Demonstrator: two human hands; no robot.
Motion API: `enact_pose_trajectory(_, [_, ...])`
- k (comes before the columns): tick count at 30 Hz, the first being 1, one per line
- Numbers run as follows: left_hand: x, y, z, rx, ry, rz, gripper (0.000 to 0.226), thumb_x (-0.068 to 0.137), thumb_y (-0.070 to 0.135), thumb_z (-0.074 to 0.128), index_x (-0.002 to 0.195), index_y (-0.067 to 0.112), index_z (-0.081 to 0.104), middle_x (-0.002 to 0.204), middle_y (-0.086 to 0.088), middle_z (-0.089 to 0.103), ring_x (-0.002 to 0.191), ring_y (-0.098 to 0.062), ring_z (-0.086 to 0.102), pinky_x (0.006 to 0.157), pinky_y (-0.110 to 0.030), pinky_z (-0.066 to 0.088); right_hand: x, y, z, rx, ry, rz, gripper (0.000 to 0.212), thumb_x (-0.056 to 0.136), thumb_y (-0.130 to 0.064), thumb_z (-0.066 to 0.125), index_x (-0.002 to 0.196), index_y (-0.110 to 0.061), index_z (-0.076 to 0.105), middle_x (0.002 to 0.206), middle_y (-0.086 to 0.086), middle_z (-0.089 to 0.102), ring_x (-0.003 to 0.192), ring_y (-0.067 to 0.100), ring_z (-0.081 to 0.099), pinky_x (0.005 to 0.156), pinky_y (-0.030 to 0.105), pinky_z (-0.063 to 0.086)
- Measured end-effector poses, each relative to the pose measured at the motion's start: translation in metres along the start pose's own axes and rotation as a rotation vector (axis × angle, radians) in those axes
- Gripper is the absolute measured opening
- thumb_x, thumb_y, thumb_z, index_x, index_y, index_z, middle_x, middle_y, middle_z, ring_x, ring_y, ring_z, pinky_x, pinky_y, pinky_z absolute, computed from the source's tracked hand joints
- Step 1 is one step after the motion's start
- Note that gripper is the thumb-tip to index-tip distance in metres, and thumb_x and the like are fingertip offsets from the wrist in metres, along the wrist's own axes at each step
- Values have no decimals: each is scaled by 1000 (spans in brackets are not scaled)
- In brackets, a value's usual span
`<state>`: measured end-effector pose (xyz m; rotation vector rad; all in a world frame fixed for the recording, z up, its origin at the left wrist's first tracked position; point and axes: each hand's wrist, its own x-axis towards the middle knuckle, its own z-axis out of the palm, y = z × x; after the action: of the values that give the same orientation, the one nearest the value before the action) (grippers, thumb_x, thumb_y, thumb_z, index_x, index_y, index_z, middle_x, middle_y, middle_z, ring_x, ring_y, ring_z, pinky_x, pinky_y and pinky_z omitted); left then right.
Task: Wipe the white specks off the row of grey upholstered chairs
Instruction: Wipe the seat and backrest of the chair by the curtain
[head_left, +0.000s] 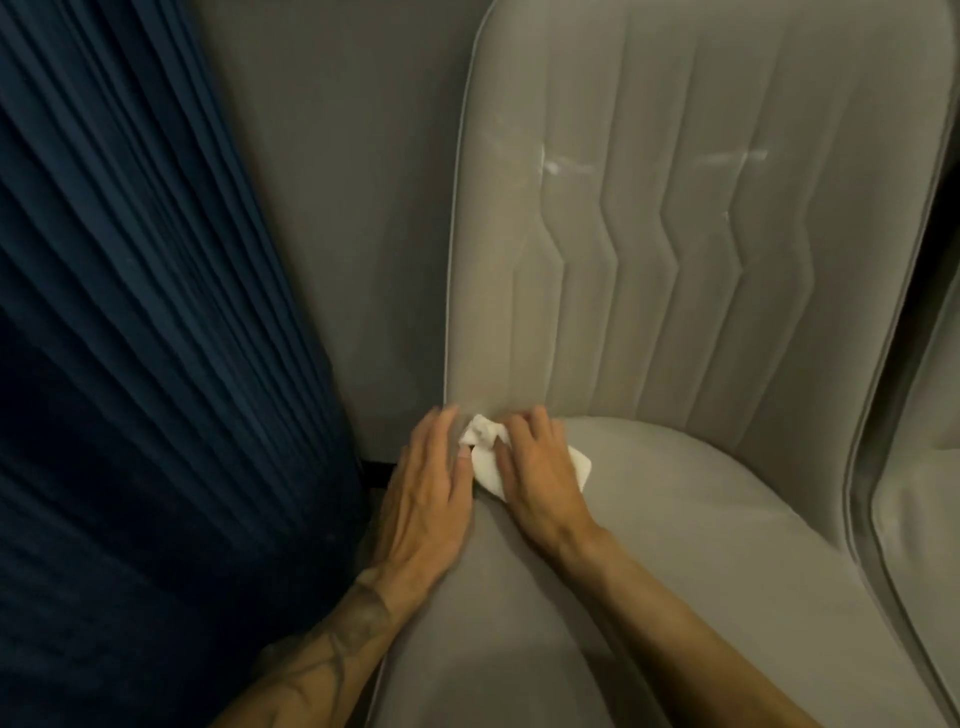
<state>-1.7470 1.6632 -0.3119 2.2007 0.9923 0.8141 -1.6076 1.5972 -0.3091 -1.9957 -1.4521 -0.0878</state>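
Observation:
A grey upholstered chair (675, 312) with stitched zigzag channels fills the view. White smears (553, 165) and a second streak (737, 156) mark its backrest. My right hand (540, 467) presses a white cloth (485, 457) into the back left corner of the seat, where seat meets backrest. My left hand (426, 488) lies flat on the seat's left edge, fingers apart, its fingertips touching the cloth's left side. Part of the cloth is hidden under my right palm.
A dark blue pleated curtain (130, 338) hangs close on the left. A plain grey wall (337, 208) stands behind the chair. A second grey chair (930, 493) adjoins on the right, with a dark gap between them.

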Motion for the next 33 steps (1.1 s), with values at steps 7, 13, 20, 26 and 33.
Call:
enact_pose_trajectory(7, [108, 46, -6, -57, 306, 321, 51, 104, 22, 58, 146, -1, 39, 154, -24, 40, 135, -37, 52, 110, -40, 47, 84, 19, -52, -19, 393, -14, 20, 95, -15, 54, 112, -5, 58, 123, 14, 47, 112, 32, 49, 100, 46, 43])
enact_pose_trajectory(13, [200, 105, -34, -89, 475, 514, 56, 108, 30, 42, 157, 5, 32, 156, -21, 38, 142, -30, 42, 116, -15, 25, 155, 48, -160, -286, 791, -124, 29, 94, -18, 53, 119, -5, 56, 124, 20, 47, 117, 34, 45, 106, 40, 33])
enact_pose_trajectory(20, [224, 107, -38, -48, 546, 572, 54, 109, 34, 35, 156, 7, 34, 154, -19, 41, 141, -32, 45, 117, -37, 36, 161, 95, -184, -608, 762, -122, 27, 101, -29, 47, 124, -16, 45, 123, 13, 45, 107, 32, 43, 95, 41, 33])
enact_pose_trajectory(26, [226, 105, -36, -31, 557, 574, 55, 108, 32, 36, 157, 9, 31, 156, -20, 39, 141, -33, 44, 114, -42, 39, 177, 106, -220, -710, 696, -230, 26, 101, -30, 47, 122, -14, 48, 117, 10, 38, 98, 30, 42, 89, 40, 32])
enact_pose_trajectory(33, [224, 104, -35, -27, 561, 563, 55, 107, 30, 36, 158, 11, 31, 158, -18, 38, 143, -31, 42, 114, -42, 41, 182, 98, -201, -621, 810, -101, 29, 102, -28, 45, 123, -8, 45, 123, 18, 46, 105, 33, 44, 95, 45, 33])
